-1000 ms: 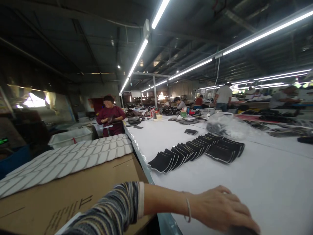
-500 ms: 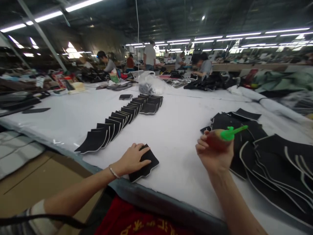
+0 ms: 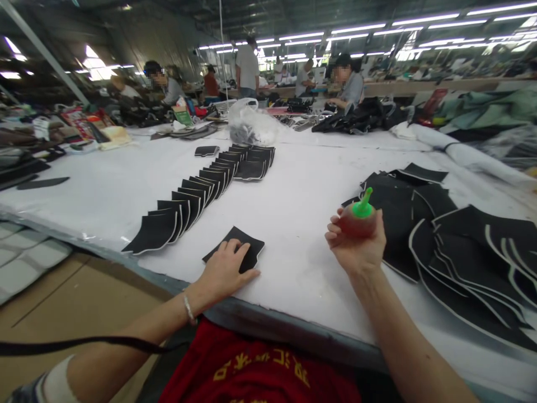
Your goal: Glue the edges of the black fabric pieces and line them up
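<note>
My left hand (image 3: pixel 226 265) lies over a black fabric piece (image 3: pixel 252 247) near the table's front edge, thumb apart from the fingers, pressing on it rather than gripping it. Its pale edge faces right. In my right hand (image 3: pixel 361 252) is a squeeze bottle (image 3: pixel 356 224) of reddish-brown content, its green nozzle pointing up. Fingers wrap round the bottle, held above the table. Left of centre runs an overlapping row of black pieces (image 3: pixel 188 202) with pale edges. Beside my right hand lies a heap of larger black pieces (image 3: pixel 465 246).
The white table (image 3: pixel 302 280) ends in a grey front edge. A clear plastic bag (image 3: pixel 251 123) stands behind the row. A white roll (image 3: pixel 474 154) lies at the right back. Several people work beyond, one of them a seated person (image 3: pixel 350 84) at the far side.
The black piece under my left hand has turned and shifted slightly left. My right hand has tipped the bottle, so its nozzle points up instead of right. The view has tilted down.
</note>
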A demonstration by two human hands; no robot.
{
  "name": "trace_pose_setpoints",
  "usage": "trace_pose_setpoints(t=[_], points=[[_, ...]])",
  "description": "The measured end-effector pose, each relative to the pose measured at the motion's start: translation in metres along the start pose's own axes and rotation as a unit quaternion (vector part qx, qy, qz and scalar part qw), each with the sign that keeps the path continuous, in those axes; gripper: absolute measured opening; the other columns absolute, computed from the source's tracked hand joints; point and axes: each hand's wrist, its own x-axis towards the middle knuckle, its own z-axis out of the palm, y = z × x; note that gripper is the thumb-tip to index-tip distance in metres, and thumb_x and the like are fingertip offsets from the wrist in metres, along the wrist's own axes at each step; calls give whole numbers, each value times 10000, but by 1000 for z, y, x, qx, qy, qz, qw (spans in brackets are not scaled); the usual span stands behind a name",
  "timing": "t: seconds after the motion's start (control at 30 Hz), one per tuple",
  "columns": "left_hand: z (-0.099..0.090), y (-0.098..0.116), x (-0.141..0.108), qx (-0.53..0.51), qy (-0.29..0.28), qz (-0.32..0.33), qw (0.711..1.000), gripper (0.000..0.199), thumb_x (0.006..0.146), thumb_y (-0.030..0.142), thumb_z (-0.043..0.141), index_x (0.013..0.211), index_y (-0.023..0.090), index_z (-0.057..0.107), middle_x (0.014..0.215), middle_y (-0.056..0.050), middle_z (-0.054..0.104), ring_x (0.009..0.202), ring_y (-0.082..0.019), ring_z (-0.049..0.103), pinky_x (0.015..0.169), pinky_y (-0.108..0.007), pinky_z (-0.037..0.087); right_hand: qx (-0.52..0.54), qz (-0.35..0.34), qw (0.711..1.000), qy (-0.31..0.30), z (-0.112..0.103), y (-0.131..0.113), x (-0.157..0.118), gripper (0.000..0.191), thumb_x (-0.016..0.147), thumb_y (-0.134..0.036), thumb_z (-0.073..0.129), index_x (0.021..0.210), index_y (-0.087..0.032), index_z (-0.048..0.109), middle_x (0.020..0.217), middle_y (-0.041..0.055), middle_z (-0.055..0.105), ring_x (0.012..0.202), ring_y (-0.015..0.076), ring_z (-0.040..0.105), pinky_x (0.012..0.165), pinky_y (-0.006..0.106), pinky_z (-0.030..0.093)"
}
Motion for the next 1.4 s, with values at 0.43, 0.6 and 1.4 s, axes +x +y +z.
trace_pose_setpoints(t=[0.43, 0.6, 1.4], points=[[-44, -55, 6, -11, -191, 128, 973, 542, 821, 190, 558, 1304, 433, 595, 1535, 2, 416, 1373, -310, 397, 1123, -523, 283, -36, -12, 999, -14, -7, 5, 4, 580, 787, -711, 516, 858, -157, 671, 734, 81, 641, 534, 143, 544, 455, 256, 491], [-32, -37, 3, 5, -151, 82, 985, 759, 768, 322, 654, 1485, 260, 415, 1547, -122, 383, 1345, -353, 409, 1056, -483, 397, -46, -16, 999, -15, -9, 6, 5, 542, 766, -693, 551, 848, -173, 682, 724, 73, 649, 531, 141, 562, 458, 245, 504], [-10, -3, 67, 13, -86, -82, 993, 507, 798, 481, 552, 1139, 106, 548, 1178, -189, 523, 1070, -339, 595, 884, -406, 494, -81, -86, 993, 8, -5, 24, 4, 309, 692, -356, 812, 898, -173, 673, 849, 65, 736, 775, 254, 719, 635, 382, 648]])
